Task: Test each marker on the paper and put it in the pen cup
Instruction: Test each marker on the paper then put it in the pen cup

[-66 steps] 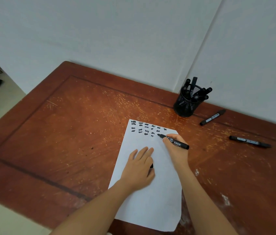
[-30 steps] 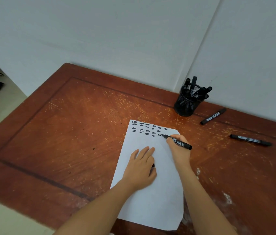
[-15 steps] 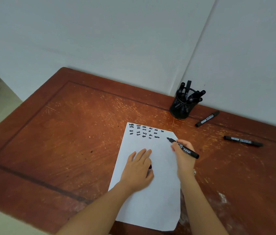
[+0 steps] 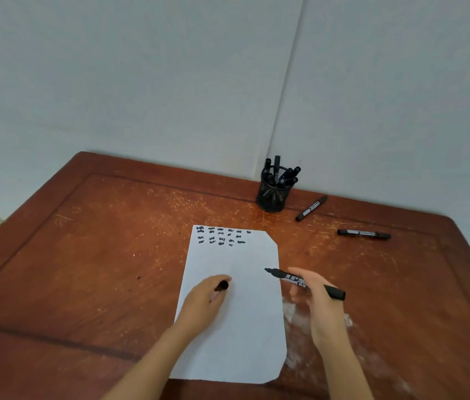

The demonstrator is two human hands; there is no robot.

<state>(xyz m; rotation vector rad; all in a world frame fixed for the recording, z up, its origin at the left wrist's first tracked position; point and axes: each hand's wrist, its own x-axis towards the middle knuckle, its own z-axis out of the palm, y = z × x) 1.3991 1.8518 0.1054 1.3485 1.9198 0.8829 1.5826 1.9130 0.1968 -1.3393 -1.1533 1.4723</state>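
White walls (image 4: 141, 82) meet in a corner behind the work area. Below them is a red-brown wooden table (image 4: 98, 255), scratched and worn pale in patches at the near right.

A white paper sheet (image 4: 233, 327) lies flat near the table's front edge, its long side running away from the person.

The left hand (image 4: 205, 301) rests on the sheet's left half, fingers curled round a small black cap (image 4: 222, 285) whose end shows past the thumb.

The right hand (image 4: 314, 298) is just beside the sheet's right edge and slightly blurred. Its fingers pinch a black marker (image 4: 287, 277) at mid-barrel. The marker is uncapped, its bare tip pointing left over the sheet's right margin. I cannot tell whether the tip touches the paper.

A black mesh pen cup (image 4: 274, 194) stands upright at the table's back edge, right at the wall corner, holding a cluster of black markers (image 4: 281, 174) that lean outward.

Two loose capped markers lie on the table right of the cup. One (image 4: 311, 208) lies diagonally just beside it. The other (image 4: 363, 233) is farther right and nearly level.

Rows of short black test marks (image 4: 221, 236) sit along the sheet's far end.
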